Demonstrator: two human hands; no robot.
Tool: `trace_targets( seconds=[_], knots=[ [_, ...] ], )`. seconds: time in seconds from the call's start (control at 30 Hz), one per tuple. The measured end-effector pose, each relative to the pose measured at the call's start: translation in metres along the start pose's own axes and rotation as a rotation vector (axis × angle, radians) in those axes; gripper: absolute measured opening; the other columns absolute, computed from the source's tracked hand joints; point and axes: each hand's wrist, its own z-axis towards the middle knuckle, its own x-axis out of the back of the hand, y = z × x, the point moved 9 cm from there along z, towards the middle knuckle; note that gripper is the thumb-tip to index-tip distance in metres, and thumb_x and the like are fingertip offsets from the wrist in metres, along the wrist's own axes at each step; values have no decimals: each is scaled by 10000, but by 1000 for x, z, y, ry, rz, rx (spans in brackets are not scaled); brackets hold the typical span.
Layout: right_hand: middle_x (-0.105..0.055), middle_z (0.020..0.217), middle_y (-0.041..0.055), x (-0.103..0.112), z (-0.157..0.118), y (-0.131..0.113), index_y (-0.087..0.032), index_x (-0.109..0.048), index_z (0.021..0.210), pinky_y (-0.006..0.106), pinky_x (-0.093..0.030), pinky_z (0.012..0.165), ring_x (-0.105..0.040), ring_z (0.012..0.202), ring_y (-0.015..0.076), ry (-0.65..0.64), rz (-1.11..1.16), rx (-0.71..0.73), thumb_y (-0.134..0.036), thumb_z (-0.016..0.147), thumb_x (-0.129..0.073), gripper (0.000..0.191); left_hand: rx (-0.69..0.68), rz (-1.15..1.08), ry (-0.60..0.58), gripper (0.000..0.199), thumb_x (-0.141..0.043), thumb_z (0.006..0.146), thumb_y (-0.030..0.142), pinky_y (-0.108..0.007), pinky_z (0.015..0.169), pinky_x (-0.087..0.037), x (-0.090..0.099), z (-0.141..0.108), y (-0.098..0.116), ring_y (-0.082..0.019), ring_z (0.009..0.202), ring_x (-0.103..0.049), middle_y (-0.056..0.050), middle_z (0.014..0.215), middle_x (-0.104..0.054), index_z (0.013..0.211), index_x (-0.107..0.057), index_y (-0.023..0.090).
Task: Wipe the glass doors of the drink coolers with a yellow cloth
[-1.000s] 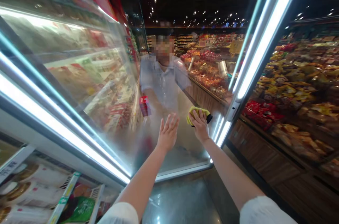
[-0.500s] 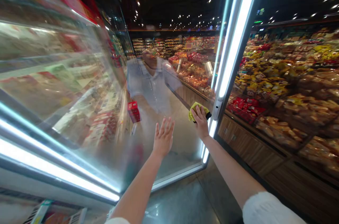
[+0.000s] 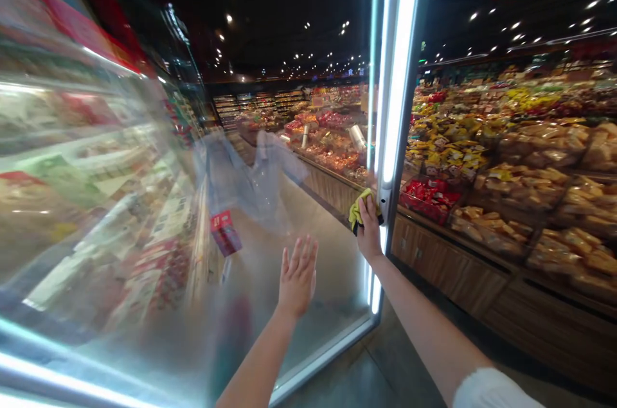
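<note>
A large glass door (image 3: pixel 308 266) with a bright light strip (image 3: pixel 400 74) along its right edge stands open before me. My right hand (image 3: pixel 369 228) presses a yellow-green cloth (image 3: pixel 359 210) with dark edging to the glass, close beside the door's lit frame. My left hand (image 3: pixel 297 276) is raised with its fingers stretched upward, palm toward the pane. It holds nothing; whether it touches the glass I cannot tell. In the pane a pale reflection of a person in a light shirt shows, with a red box-like sign (image 3: pixel 225 233) beside it.
Blurred shelves of packaged goods (image 3: pixel 96 202) show at the left. To the right, wood-fronted bins (image 3: pixel 448 254) hold bagged snacks (image 3: pixel 525 183) and red packets (image 3: pixel 429 199). Dark floor tiles (image 3: pixel 351 369) lie below the door's bottom frame (image 3: pixel 328 356).
My view has turned slightly right, so the door frame and bins sit further left. My right hand with the cloth has come nearer the door's lit edge. The left hand stays raised, fingers spread.
</note>
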Motion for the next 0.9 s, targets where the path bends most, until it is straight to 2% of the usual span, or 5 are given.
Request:
trace_targets(
  seconds=[0.2, 0.37, 0.6, 0.8, 0.9],
  knots=[
    [-213, 1723, 89, -3, -23, 17, -264, -167, 1657, 531, -348, 1230, -171, 1597, 225, 71, 22, -111, 4, 854, -355, 867, -21, 14, 37, 815, -564, 940, 249, -510, 1316, -17, -2, -2, 2, -241, 1603, -57, -60, 1693, -265, 1651, -168, 220],
    [-232, 1718, 85, 0, -4, 12, -267, -181, 1658, 508, -318, 1254, -192, 1594, 228, 110, 48, -44, -59, 933, -368, 777, -23, 27, 66, 823, -556, 951, 267, -496, 1315, 1, -7, -1, 6, -233, 1601, -97, -56, 1686, -286, 1655, -133, 230],
    [-317, 1685, 101, -5, -58, 47, -313, -204, 1651, 538, -387, 1204, -330, 1541, 267, 125, 19, -86, -105, 953, -413, 757, -10, 36, 102, 815, -552, 965, 285, -498, 1316, -13, -19, -3, 11, -252, 1595, -133, -61, 1692, -258, 1657, -123, 250],
    [-411, 1615, 122, 5, -41, 46, -317, -328, 1614, 542, -413, 1176, -410, 1472, 292, 229, 18, -55, -182, 993, -453, 647, -17, 52, 157, 806, -541, 980, 284, -500, 1314, -1, -21, -3, 15, -239, 1597, -99, -60, 1691, -255, 1659, -108, 251],
    [-407, 1607, 126, -2, -66, 53, -315, -313, 1619, 547, -427, 1159, -405, 1471, 305, 190, -10, -50, -157, 976, -447, 676, -14, 62, 192, 800, -542, 984, 302, -492, 1316, -3, -25, -5, 16, -233, 1598, -100, -56, 1694, -244, 1658, -113, 260]
  ],
)
